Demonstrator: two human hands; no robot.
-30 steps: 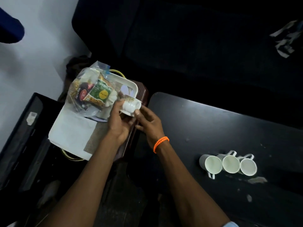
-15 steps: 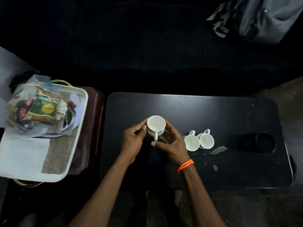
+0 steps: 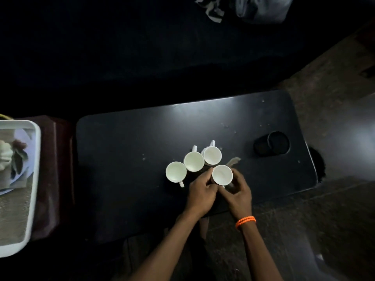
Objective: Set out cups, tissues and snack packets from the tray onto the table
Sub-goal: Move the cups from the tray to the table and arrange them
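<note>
Four white cups on the black table (image 3: 125, 142), all upright, mouths up. Landmark: the held cup (image 3: 222, 175), near the table's middle, toward the near edge. Left hand (image 3: 200, 192) curls round its left side, thumb and fingers on the wall. Right hand (image 3: 237, 192) curls round its right and near side, fingers pinching low by the handle. Both hands grip this one cup; whether its base touches the table I cannot tell.

Other three cups sit in a slanted row left and behind the held cup. Back cup (image 3: 212, 155) just behind it, handle pointing away. Middle cup (image 3: 194, 161) behind-left, touching or nearly touching the back cup, handle also pointing away. Left cup (image 3: 176, 171) well to the left of the held cup, just beside the middle cup, handle pointing toward the person.

One orange bead bracelet (image 3: 245, 221) on the right wrist.

One small torn scrap (image 3: 233, 161) lies on the table just behind-right of the held cup. One round dark cup-holder recess (image 3: 272, 143) in the table, farther right and behind.

One white tray (image 3: 34, 179) far left of the held cup, off the table, on a dark red stand (image 3: 54, 159). Tray holds blurred items: a pale plate, something white, a woven mat; no count possible. Packets and tissues not clearly discernible.

Crumpled cloth (image 3: 243, 7) far behind, at the top edge.
</note>
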